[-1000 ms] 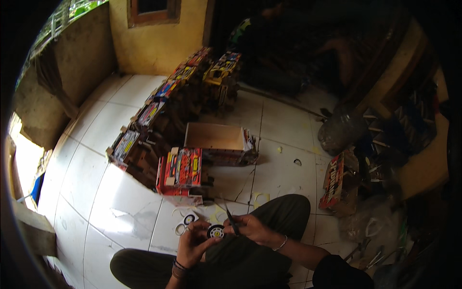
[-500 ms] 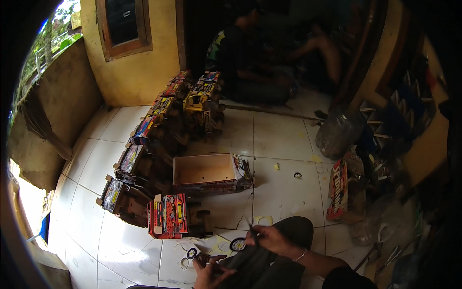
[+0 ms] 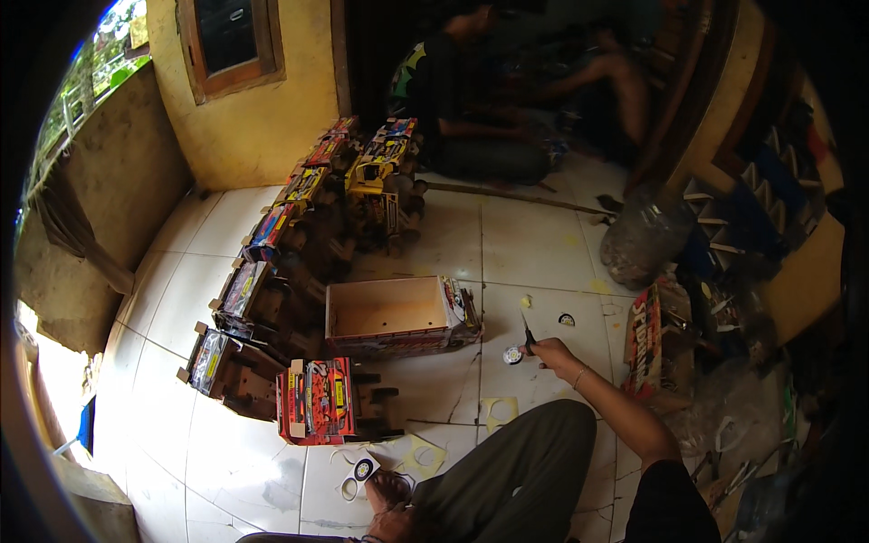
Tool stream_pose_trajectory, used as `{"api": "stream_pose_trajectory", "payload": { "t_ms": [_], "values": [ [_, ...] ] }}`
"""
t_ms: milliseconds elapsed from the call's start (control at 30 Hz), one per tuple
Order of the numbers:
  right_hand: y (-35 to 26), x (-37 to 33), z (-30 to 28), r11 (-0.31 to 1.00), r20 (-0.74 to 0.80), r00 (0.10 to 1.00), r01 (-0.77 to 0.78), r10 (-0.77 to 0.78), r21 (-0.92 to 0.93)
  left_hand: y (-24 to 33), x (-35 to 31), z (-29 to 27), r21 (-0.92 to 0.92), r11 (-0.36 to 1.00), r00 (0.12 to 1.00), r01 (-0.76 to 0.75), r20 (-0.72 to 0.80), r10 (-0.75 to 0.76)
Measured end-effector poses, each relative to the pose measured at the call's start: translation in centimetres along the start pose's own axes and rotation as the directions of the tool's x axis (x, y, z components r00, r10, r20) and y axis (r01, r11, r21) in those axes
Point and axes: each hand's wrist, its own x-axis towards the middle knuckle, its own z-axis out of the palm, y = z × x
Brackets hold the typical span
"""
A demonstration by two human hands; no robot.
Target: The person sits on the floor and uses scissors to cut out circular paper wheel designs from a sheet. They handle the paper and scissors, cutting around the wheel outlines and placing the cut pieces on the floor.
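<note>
My right hand (image 3: 550, 354) reaches out over the tiles to the right of the trucks, its fingers closed round dark pointed scissors (image 3: 529, 331). At its fingertips is a round paper wheel cutout (image 3: 513, 355), black and white; whether it is pinched or lies on the tile is hard to tell. Low in the picture, my left hand (image 3: 393, 523) is close to my bare foot (image 3: 387, 489), its fingers dim and mostly hidden. Just beyond the foot lies a white paper piece with a printed wheel (image 3: 363, 469) and a cut-out hole.
A red toy truck (image 3: 317, 403) and an open-bed truck (image 3: 389, 317) stand ahead, with rows of toy trucks behind. Paper scraps (image 3: 499, 413) and another wheel cutout (image 3: 567, 319) lie on the tiles. At right are a printed box (image 3: 644, 348) and a plastic bag (image 3: 644, 240). Two people sit beyond.
My right hand has moved forward and right, away from my lap, with the scissors and wheel cutout. My left hand has drawn back slightly from the printed paper, showing the foot.
</note>
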Motion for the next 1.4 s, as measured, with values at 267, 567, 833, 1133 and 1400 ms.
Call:
{"api": "stream_pose_trajectory", "payload": {
  "t_ms": [267,567,833,1133,1400],
  "values": [
    [-5.7,10.8,-0.1,0.936,-0.144,0.989,0.034,0.019,0.351,16.0,0.4,-6.1,0.849,0.398,0.744,-0.347,0.508,-0.434],
    [-13.7,14.5,1.8,0.747,-0.238,0.959,0.045,0.153,0.663,12.8,5.9,-12.2,0.887,0.432,0.605,-0.161,0.435,-0.667],
    [-5.5,6.2,3.9,0.993,0.017,0.999,-0.047,0.049,-0.106,7.7,10.2,-14.8,0.997,0.033,0.746,-0.067,0.072,-0.662],
    [-7.4,-10.7,2.7,0.891,0.06,0.945,0.322,-0.32,-0.32,0.2,8.9,-8.3,0.929,0.265,0.815,-0.26,0.358,-0.455],
    [-4.0,-20.7,11.1,0.473,0.334,0.538,0.842,-0.774,-0.259,6.9,7.5,-10.3,0.908,0.391,0.815,-0.15,0.338,-0.471]
  ]
}}
